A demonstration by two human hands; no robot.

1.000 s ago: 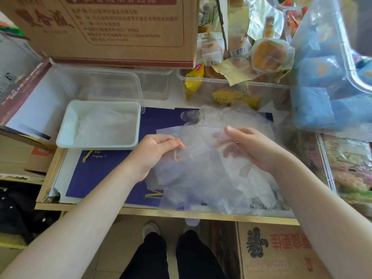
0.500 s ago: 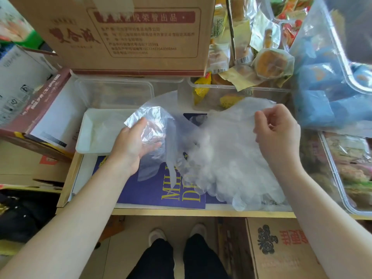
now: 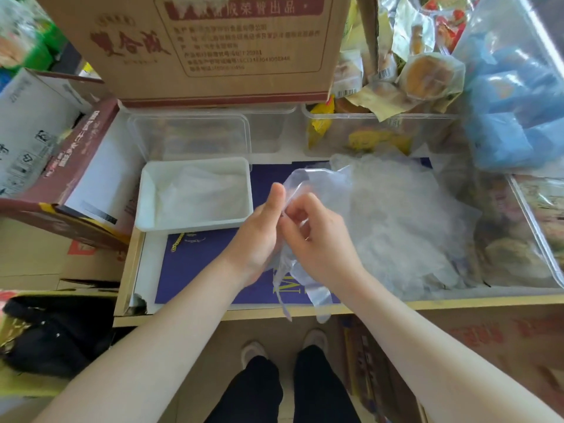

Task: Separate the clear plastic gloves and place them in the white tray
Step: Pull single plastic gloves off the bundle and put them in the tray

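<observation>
Fingers (image 3: 279, 193) of both the left hand (image 3: 259, 236) and right hand (image 3: 317, 236) pinch one clear glove (image 3: 300, 178), likely peeling it from the pile (image 3: 396, 218). The white tray (image 3: 146, 190) sits just left, handy for dropping it in.

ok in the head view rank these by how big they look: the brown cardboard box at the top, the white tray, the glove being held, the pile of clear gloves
1. brown cardboard box
2. pile of clear gloves
3. white tray
4. held glove, pinched by the left hand and right hand; it is crumpled and partly hidden, so its rank is unsure.
</observation>
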